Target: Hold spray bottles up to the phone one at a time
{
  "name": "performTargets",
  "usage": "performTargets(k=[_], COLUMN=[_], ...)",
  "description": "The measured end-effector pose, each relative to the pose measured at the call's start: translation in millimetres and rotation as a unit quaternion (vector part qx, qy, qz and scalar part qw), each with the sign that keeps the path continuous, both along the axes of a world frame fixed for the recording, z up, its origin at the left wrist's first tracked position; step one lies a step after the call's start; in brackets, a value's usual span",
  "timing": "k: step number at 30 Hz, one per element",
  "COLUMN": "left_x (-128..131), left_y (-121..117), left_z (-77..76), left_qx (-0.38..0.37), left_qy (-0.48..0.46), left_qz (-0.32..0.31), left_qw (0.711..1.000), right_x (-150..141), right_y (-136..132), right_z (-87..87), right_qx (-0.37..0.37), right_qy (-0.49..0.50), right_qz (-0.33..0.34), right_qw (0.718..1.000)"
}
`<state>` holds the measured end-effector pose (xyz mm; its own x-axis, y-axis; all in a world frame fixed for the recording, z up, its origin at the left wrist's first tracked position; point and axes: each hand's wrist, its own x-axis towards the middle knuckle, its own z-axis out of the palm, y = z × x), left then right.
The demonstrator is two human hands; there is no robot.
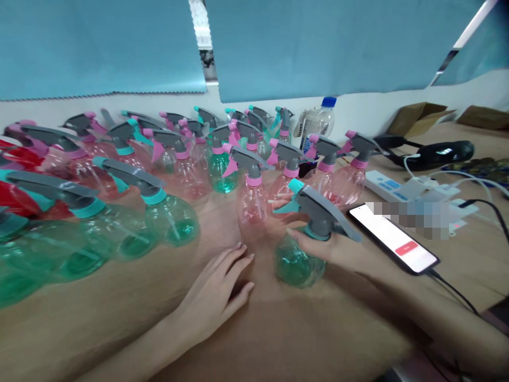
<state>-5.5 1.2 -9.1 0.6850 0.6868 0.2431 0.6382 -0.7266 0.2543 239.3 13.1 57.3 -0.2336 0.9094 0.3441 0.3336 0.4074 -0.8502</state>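
My right hand (308, 241) is wrapped round the neck of a green spray bottle (296, 262) with a grey and turquoise trigger head. That bottle stands a little tilted, low over or on the table; I cannot tell which. Palm down, my left hand (218, 284) lies on the tabletop to its left, fingers apart and holding nothing. Just beyond the hands stands a pink spray bottle (253, 204). Two green spray bottles (173, 220) (119, 233) are to the left of my left hand.
Rows of pink and green spray bottles fill the back and left of the table (222, 345). A phone (393, 239) with a cable lies at right, near a power strip (389, 188). A blue-capped bottle (324, 119) and a cardboard box (417, 118) stand behind.
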Motion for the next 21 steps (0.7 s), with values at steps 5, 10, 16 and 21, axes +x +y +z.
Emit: performTargets(k=[5,10,16,21], left_x=[0,0,1,1], left_y=[0,1,1,2], left_z=[-2.5,-2.5,0.4,-0.3], left_qx=[0.002,0.006,0.005,0.006], left_qy=[-0.002,0.006,0.001,0.006], left_qz=[-0.004,-0.007,-0.008,-0.008], left_qw=[1.0,1.0,1.0,1.0], right_x=[6,6,11,14], right_y=[4,3,1,1], right_z=[-16.2,-15.7,-3.0,-0.8], right_qx=[0.03,0.027,0.015,0.014], right_qy=[-0.075,-0.087,-0.059,-0.037], right_qz=[-0.043,-0.01,-0.019,-0.031], right_qw=[0.996,0.996,0.998,0.999])
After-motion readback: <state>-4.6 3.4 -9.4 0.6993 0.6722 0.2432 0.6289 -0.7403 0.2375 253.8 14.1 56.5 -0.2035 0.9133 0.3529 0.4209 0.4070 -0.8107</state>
